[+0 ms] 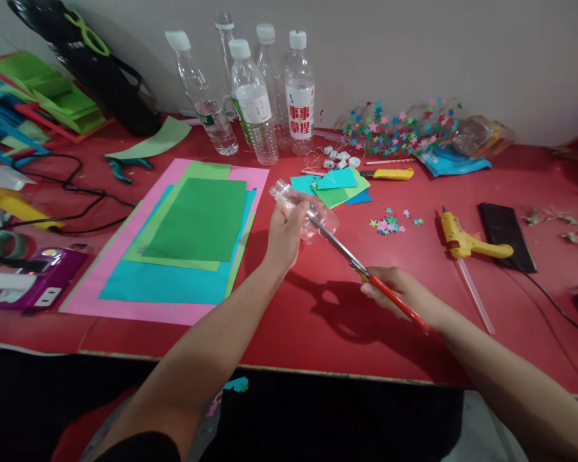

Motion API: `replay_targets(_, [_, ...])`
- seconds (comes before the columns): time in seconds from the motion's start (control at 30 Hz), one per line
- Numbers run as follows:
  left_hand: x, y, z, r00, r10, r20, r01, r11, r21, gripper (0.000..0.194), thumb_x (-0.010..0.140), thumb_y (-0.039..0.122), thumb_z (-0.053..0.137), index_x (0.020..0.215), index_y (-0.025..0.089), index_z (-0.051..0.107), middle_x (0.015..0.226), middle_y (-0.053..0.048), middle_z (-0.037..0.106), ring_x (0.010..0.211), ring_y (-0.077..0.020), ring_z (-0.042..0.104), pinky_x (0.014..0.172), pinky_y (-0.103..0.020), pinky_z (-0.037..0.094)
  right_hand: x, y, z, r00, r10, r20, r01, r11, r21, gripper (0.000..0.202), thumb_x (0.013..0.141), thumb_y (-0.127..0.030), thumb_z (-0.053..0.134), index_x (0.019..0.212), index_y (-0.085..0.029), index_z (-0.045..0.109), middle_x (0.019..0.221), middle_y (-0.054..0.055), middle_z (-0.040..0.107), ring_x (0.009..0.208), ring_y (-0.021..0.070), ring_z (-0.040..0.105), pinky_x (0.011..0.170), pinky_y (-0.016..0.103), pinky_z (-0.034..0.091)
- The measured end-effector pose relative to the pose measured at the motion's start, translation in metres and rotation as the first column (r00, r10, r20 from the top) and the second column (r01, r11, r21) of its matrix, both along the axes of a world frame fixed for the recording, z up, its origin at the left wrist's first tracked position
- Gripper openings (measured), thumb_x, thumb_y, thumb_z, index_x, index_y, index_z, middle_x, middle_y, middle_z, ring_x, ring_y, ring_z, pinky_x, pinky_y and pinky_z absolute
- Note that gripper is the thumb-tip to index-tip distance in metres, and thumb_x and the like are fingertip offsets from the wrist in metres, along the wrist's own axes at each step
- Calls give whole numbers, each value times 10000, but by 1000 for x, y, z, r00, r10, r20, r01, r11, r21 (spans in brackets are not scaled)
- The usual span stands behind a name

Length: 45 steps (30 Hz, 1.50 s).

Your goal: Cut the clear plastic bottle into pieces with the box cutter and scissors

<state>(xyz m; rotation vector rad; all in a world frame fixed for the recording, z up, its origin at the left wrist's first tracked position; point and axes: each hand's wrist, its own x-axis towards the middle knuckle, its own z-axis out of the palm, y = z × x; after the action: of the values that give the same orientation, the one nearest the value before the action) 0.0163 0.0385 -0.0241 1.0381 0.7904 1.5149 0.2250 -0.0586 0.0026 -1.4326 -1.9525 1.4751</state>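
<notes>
Scissors in the right hand, just right of centre in the frame, red handle slanting down to the right, fingers curled around the grips. Blades pointing to the upper left, tips against or over a clear plastic bottle piece; actual contact, and any gap between the blades, too fine to tell. Bottle piece at the middle of the frame, neck to the upper left, gripped in the left hand with fingers closed about it and thumb on the near side.

Left of that grip, stacked paper: green sheet on top, turquoise sheet beneath, pink sheet lowest. At upper centre, clear bottles with white caps, standing near the wall. Just above and right of the bottle piece, coloured paper scraps and a yellow cutter; below these, a loose scatter of small stars. Toward the right edge, a yellow glue gun with a pale stick, partly over a flat black object. Under everything, a red tabletop.
</notes>
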Motion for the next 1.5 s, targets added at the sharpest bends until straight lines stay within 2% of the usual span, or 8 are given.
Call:
replay_targets(0.33, [2, 1, -8, 994, -16, -108, 24, 998, 65, 119, 844, 311, 626, 820, 201, 589, 724, -6, 672, 661, -134, 633, 673, -292, 524, 4, -2, -10, 999, 42, -22, -42, 999, 10, 528, 899, -705, 474, 713, -220, 387, 651, -47, 365, 572, 102, 310, 523, 257, 265])
replay_targets(0.43, [1, 1, -11, 992, 11, -122, -6, 999, 40, 112, 850, 301, 625, 820, 201, 583, 707, 6, 645, 652, -124, 611, 683, -287, 518, 3, -2, -9, 1000, 18, -11, -18, 1000, 13, 528, 892, -696, 492, 697, -220, 374, 645, -51, 350, 571, 99, 308, 524, 259, 263])
replay_targets(0.57, [-1, 2, -12, 990, 11, -142, -9, 1000, 14, 175, 851, 367, 651, 836, 202, 594, 703, 6, 633, 670, -132, 615, 688, -289, 517, 1, -2, -7, 1000, -5, 9, 6, 1000, -3, 528, 872, -687, 530, 682, -223, 363, 619, -61, 334, 548, 92, 301, 510, 256, 246])
replay_targets(0.7, [-1, 1, -12, 990, 23, -139, -15, 998, 60, 217, 834, 421, 684, 869, 215, 625, 794, -19, 704, 751, -159, 662, 770, -321, 537, 1, -2, -6, 1000, -4, -8, 4, 1000, -12, 532, 874, -692, 527, 685, -223, 363, 624, -57, 342, 555, 94, 304, 512, 254, 253])
replay_targets(0.83, [1, -1, -12, 980, 28, -196, -6, 993, 114, 305, 794, 513, 719, 876, 235, 623, 868, -40, 723, 824, -190, 679, 789, -347, 543, 3, -3, -7, 1000, 19, -12, -19, 1000, -2, 519, 902, -691, 492, 721, -215, 389, 652, -48, 371, 571, 95, 310, 516, 250, 268])
replay_targets(1.07, [2, -2, -11, 977, 18, -211, 6, 993, 114, 395, 754, 604, 728, 891, 250, 617, 856, -38, 716, 813, -198, 670, 786, -361, 533, 1, -4, -8, 1000, -7, -26, 6, 1000, -26, 526, 899, -697, 492, 708, -219, 383, 622, -53, 368, 531, 86, 319, 482, 239, 252])
replay_targets(1.27, [1, -4, -10, 973, 51, -224, -23, 992, 125, 363, 773, 567, 732, 895, 245, 619, 864, -40, 711, 828, -204, 674, 805, -373, 536, 2, -3, -7, 999, 6, -40, -8, 998, -61, 543, 880, -732, 482, 726, -216, 411, 611, -54, 386, 519, 87, 333, 479, 239, 264])
replay_targets(1.5, [2, -6, -8, 968, 76, -239, -36, 985, 168, 385, 795, 593, 694, 901, 236, 600, 921, -66, 721, 901, -216, 684, 875, -391, 531, 1, -3, -4, 999, -15, -47, 13, 999, -45, 504, 887, -657, 536, 685, -220, 386, 585, -59, 377, 498, 79, 329, 458, 231, 250])
